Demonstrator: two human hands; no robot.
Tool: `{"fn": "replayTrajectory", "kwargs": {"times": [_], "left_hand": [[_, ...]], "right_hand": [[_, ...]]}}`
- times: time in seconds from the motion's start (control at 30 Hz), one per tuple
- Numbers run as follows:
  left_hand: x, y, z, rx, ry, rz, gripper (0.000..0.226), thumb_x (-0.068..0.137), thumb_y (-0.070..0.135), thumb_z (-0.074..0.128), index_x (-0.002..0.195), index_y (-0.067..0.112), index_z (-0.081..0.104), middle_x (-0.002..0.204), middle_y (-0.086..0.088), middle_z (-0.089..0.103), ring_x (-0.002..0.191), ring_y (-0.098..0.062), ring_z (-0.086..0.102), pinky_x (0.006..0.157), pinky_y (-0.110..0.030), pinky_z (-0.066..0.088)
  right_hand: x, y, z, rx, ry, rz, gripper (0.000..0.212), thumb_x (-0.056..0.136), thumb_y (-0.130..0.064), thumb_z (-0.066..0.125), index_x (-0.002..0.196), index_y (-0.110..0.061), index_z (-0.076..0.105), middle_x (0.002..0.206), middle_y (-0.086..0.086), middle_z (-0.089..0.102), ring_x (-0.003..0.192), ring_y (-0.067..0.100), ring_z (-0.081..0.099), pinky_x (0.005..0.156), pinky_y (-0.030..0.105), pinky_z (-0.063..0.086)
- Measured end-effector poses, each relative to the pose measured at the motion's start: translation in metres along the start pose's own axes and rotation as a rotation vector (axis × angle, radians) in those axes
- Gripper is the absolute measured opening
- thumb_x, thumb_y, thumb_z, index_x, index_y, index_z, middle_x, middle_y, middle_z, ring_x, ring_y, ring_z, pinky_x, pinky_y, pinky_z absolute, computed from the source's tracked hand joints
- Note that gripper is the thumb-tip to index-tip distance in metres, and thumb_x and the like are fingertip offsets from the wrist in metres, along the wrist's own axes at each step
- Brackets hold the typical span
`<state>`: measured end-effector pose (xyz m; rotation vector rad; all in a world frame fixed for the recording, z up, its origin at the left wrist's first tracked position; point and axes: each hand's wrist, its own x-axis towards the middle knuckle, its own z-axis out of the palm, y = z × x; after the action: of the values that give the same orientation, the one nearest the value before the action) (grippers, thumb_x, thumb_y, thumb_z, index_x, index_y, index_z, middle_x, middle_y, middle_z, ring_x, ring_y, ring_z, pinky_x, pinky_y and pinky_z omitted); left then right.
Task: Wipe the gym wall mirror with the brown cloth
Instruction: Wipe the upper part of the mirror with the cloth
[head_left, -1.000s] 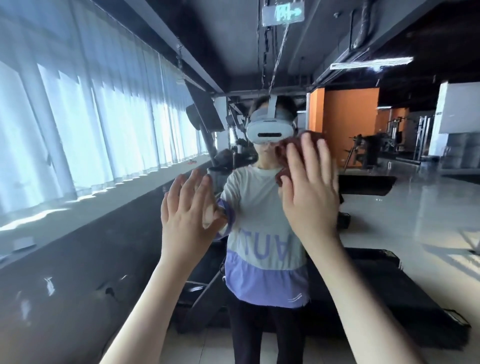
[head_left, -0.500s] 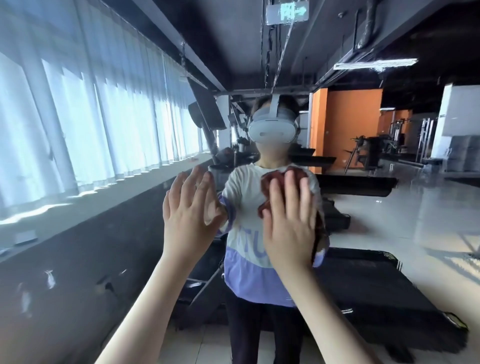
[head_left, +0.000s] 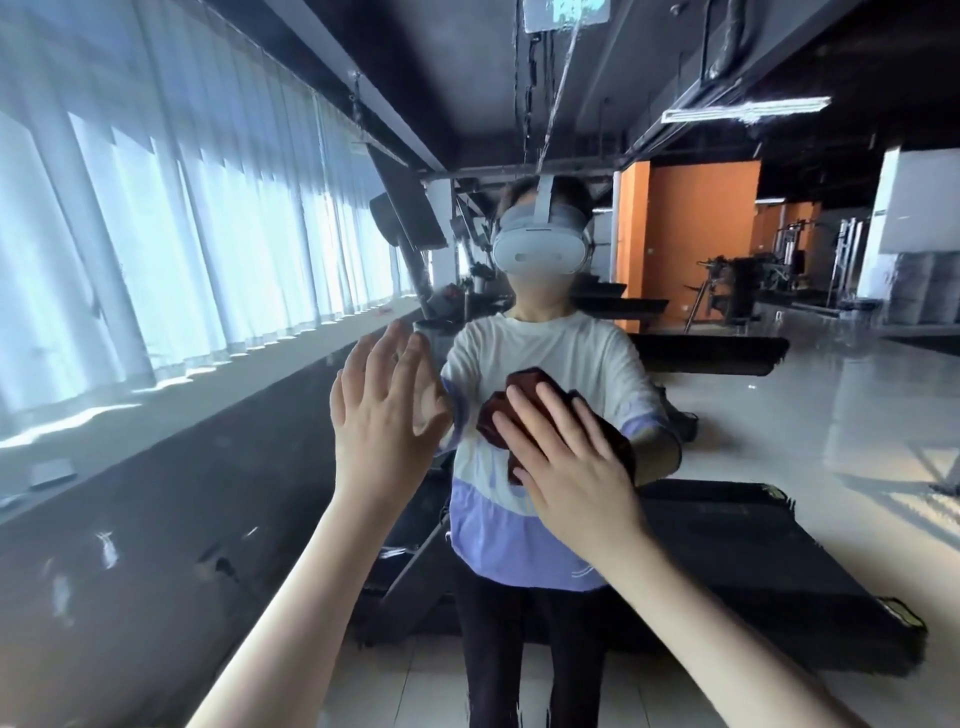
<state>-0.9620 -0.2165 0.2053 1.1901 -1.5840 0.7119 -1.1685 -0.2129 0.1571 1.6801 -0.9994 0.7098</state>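
The wall mirror fills the view and reflects the gym and my own figure wearing a white headset. My right hand lies flat with straight, spread fingers on the brown cloth, pressing it against the glass at chest height of the reflection. The cloth bunches out above and beside my fingers; the rest is hidden under my palm. My left hand is flat against the mirror just left of the cloth, fingers straight and upward, holding nothing.
Reflected in the glass are a long curtained window wall on the left, black treadmills behind my figure, an orange wall and gym machines at the far right, and pale tiled floor.
My right hand has slid the cloth down the mirror from head height to chest height and slightly left. My left hand has stayed in place on the glass.
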Motion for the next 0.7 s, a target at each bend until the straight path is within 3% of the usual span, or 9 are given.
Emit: {"fn": "replayTrajectory", "kwargs": {"times": [0.07, 0.17, 0.23, 0.4, 0.47, 0.6, 0.63, 0.7], "left_hand": [[-0.001, 0.006, 0.001, -0.012, 0.014, 0.032, 0.08, 0.074, 0.03, 0.086, 0.143, 0.016, 0.049, 0.152, -0.007, 0.043, 0.142, -0.028, 0.027, 0.111, -0.052, 0.029], [-0.002, 0.02, 0.004, -0.047, 0.028, 0.118, 0.086, 0.071, 0.029, 0.086, 0.145, 0.019, 0.043, 0.152, -0.006, 0.041, 0.142, -0.03, 0.028, 0.113, -0.051, 0.028], [-0.003, 0.03, 0.01, -0.048, 0.023, 0.142, 0.089, 0.069, 0.032, 0.086, 0.146, 0.018, 0.044, 0.153, -0.006, 0.041, 0.141, -0.032, 0.029, 0.112, -0.054, 0.03], [-0.007, 0.039, 0.021, 0.04, 0.023, 0.143, 0.097, 0.06, 0.038, 0.092, 0.144, 0.015, 0.049, 0.152, -0.008, 0.041, 0.141, -0.034, 0.027, 0.109, -0.057, 0.033], [-0.007, 0.038, 0.021, 0.037, 0.018, 0.142, 0.1, 0.059, 0.036, 0.093, 0.145, 0.017, 0.047, 0.153, -0.007, 0.04, 0.142, -0.034, 0.028, 0.109, -0.057, 0.033], [-0.007, 0.038, 0.02, 0.03, -0.01, 0.121, 0.101, 0.059, 0.034, 0.094, 0.146, 0.019, 0.044, 0.154, -0.006, 0.04, 0.142, -0.034, 0.029, 0.11, -0.057, 0.032], [-0.007, 0.039, 0.02, 0.029, -0.017, 0.117, 0.101, 0.059, 0.034, 0.094, 0.146, 0.019, 0.044, 0.154, -0.007, 0.041, 0.142, -0.035, 0.029, 0.11, -0.058, 0.033], [-0.007, 0.04, 0.018, 0.025, -0.034, 0.115, 0.102, 0.059, 0.035, 0.094, 0.146, 0.019, 0.042, 0.154, -0.007, 0.041, 0.142, -0.035, 0.029, 0.109, -0.058, 0.034]], "right_hand": [[0.003, 0.019, -0.007, -0.026, 0.019, 0.023, 0.057, 0.092, -0.032, 0.049, 0.147, -0.018, 0.041, 0.159, 0.004, 0.032, 0.146, 0.027, 0.027, 0.119, 0.048, 0.02], [0.012, 0.034, -0.019, 0.072, 0.111, 0.406, 0.056, 0.095, -0.03, 0.042, 0.148, -0.014, 0.042, 0.159, 0.009, 0.032, 0.147, 0.032, 0.024, 0.12, 0.044, 0.01], [0.01, 0.025, -0.019, 0.123, 0.134, 0.508, 0.057, 0.095, -0.029, 0.042, 0.148, -0.011, 0.04, 0.16, 0.012, 0.028, 0.147, 0.035, 0.021, 0.121, 0.042, 0.009], [-0.013, 0.034, -0.009, -0.018, -0.044, -0.022, 0.061, 0.092, -0.031, 0.046, 0.151, -0.018, 0.033, 0.162, 0.003, 0.021, 0.148, 0.028, 0.021, 0.12, 0.048, 0.018], [-0.004, 0.055, -0.015, -0.012, -0.015, 0.045, 0.06, 0.093, -0.03, 0.046, 0.151, -0.017, 0.036, 0.162, 0.004, 0.024, 0.148, 0.028, 0.021, 0.121, 0.046, 0.013], [0.01, 0.058, -0.026, 0.103, 0.112, 0.463, 0.056, 0.095, -0.028, 0.043, 0.148, -0.009, 0.041, 0.16, 0.014, 0.028, 0.147, 0.035, 0.021, 0.118, 0.048, 0.019], [0.007, 0.05, -0.023, 0.095, 0.115, 0.449, 0.057, 0.094, -0.027, 0.047, 0.147, -0.009, 0.041, 0.159, 0.015, 0.028, 0.146, 0.036, 0.021, 0.118, 0.049, 0.02], [-0.006, 0.036, -0.013, 0.04, 0.054, 0.228, 0.063, 0.09, -0.024, 0.06, 0.148, -0.011, 0.04, 0.159, 0.013, 0.028, 0.146, 0.034, 0.022, 0.118, 0.048, 0.02]]}}
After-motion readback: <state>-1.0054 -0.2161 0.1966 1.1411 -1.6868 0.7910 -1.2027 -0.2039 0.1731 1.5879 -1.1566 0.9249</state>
